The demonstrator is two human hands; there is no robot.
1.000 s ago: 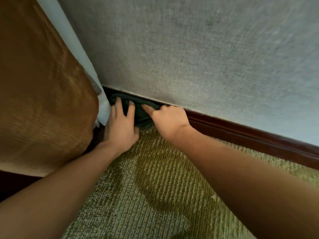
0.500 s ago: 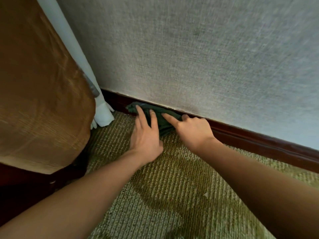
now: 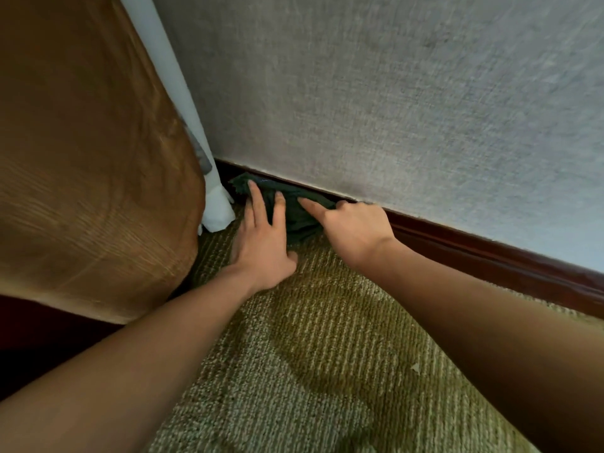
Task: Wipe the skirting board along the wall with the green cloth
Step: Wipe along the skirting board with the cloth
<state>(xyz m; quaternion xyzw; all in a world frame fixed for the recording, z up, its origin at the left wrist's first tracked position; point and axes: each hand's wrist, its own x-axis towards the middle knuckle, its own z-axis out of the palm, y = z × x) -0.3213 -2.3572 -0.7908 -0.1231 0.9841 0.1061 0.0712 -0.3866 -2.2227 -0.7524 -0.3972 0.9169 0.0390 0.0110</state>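
Two hands on the green cloth (image 3: 295, 212), low at the foot of the wall (image 3: 408, 103).

Cloth: dark green, bunched, pressed against the face of the skirting board (image 3: 490, 256) near its left end. Its lower fold touches the carpet (image 3: 327, 371).

Left hand (image 3: 261, 253): palm down, fingers straight and slightly apart. The fingertips (image 3: 253, 188) lie flat on the cloth and the heel of the hand is over the carpet.

Right hand (image 3: 356, 233): fingers curled over the cloth's right end at the board's top edge. The thumb is laid straight along the cloth face, so the hand grips the cloth. It sits just beside the left hand without touching it.

Surface: the skirting board is dark reddish-brown and glossy, running down and to the right along the wall base. A thin pale line marks the joint with the wall. The wall is grey with a rough woven-looking texture, mottled darker in places.

Floor: olive-green carpet with ribbed loop rows. Darker patches lie under both forearms; shadow or stain, cannot tell. One small pale fleck (image 3: 415, 367) lies on the pile to the right.

Left side: a brown curtain (image 3: 91, 158) hangs to the floor. White fabric (image 3: 183, 103) hangs behind it, and its lower end (image 3: 217, 214) rests on the carpet just beside the cloth. A dark surface (image 3: 36, 341) shows below the curtain hem.
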